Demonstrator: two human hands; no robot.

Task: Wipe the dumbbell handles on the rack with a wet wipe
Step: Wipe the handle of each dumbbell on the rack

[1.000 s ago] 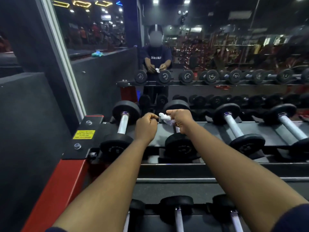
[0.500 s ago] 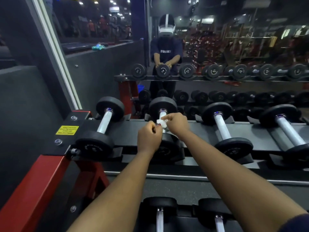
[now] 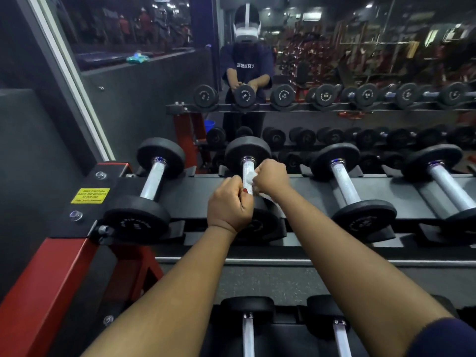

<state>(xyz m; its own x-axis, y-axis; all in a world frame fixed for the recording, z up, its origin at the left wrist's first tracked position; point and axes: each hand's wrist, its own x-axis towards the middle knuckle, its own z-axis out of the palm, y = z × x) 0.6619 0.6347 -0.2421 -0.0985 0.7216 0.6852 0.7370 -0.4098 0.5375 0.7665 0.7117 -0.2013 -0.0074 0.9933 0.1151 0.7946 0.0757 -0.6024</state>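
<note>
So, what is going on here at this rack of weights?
A person is cleaning dumbbells on a gym rack, facing a mirror. The right hand holds a white wet wipe against the handle of the second dumbbell from the left. The left hand, curled just nearer, seems to pinch the wipe's near end. The leftmost dumbbell and the third dumbbell lie in their cradles, no hand on them.

A big mirror (image 3: 386, 73) fills twelve o'clock, catching small ceiling lights (image 3: 368, 5). Dark grey wall (image 3: 31, 150) at nine o'clock, speckled grey floor (image 3: 270, 284) at six.
</note>
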